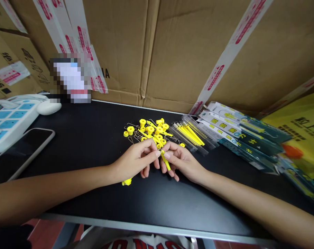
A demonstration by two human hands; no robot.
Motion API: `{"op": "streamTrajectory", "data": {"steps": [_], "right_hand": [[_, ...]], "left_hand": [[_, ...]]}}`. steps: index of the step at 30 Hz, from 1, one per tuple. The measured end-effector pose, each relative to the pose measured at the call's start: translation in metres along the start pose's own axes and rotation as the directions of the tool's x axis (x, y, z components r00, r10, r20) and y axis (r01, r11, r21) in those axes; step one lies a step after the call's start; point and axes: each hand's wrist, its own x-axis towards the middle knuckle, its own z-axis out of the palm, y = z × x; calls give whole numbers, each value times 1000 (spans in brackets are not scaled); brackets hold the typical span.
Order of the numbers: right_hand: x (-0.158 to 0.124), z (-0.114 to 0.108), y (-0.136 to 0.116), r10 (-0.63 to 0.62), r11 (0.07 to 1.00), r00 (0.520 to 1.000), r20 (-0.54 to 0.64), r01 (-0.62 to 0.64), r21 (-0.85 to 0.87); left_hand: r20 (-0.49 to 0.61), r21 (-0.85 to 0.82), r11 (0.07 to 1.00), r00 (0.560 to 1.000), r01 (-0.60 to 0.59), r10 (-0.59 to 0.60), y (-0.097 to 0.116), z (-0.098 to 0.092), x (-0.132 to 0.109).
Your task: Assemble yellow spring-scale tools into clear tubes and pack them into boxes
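My right hand [181, 159] pinches a slim yellow plastic rod [166, 163] between thumb and fingers, its lower end slanting towards me. At the rod's upper end, the thumb and forefinger of my left hand [144, 157] close on what looks like a small metal wire loop [159, 150], mostly hidden by the fingertips. Both hands meet just in front of a loose pile of yellow plastic caps [150, 130], with bent metal wire hooks [131, 139] and springs among them. More yellow pieces [127, 182] lie beside my left wrist.
Clear plastic tubes [177, 133] and yellow rods [190, 134] lie right of the pile. Beyond them are printed boxes [237, 138] and a yellow bag [299, 128]. On the left are a phone [22, 155] and a white power strip [13, 117]. Cardboard boxes [120, 52] wall the back.
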Motion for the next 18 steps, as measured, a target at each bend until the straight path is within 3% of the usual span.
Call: {"op": "streamTrajectory", "data": {"steps": [18], "right_hand": [[-1, 3, 0, -24, 999, 1000, -2, 23, -40]], "left_hand": [[42, -46, 998, 998, 44, -42, -1, 1, 0]]}}
